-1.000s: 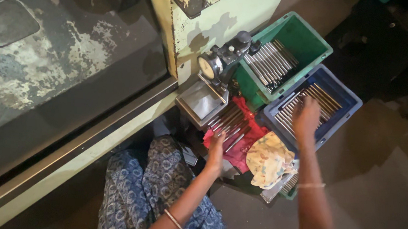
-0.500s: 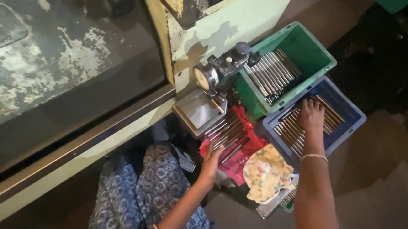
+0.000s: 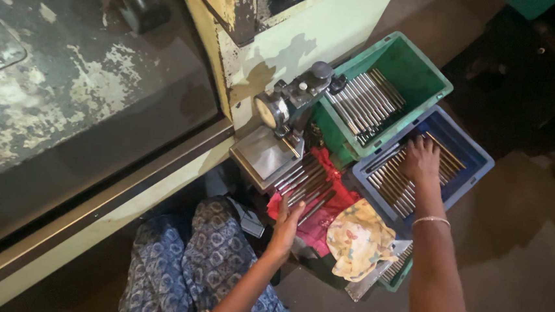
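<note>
My right hand reaches down into a blue crate and rests on the metal rods lying in it, fingers spread over them; whether it grips one is hidden. My left hand lies by the near edge of a row of metal rods laid on a red cloth, touching their ends. Just above these rods stands a dial gauge on a small steel plate.
A green crate with more rods sits behind the blue one. A yellow patterned cloth lies between my arms. A large worn green machine fills the left. My knees in blue patterned fabric are below.
The view has shifted slightly. My right hand has slid a little nearer within the blue crate; my left hand stays at the rods on the red cloth.
</note>
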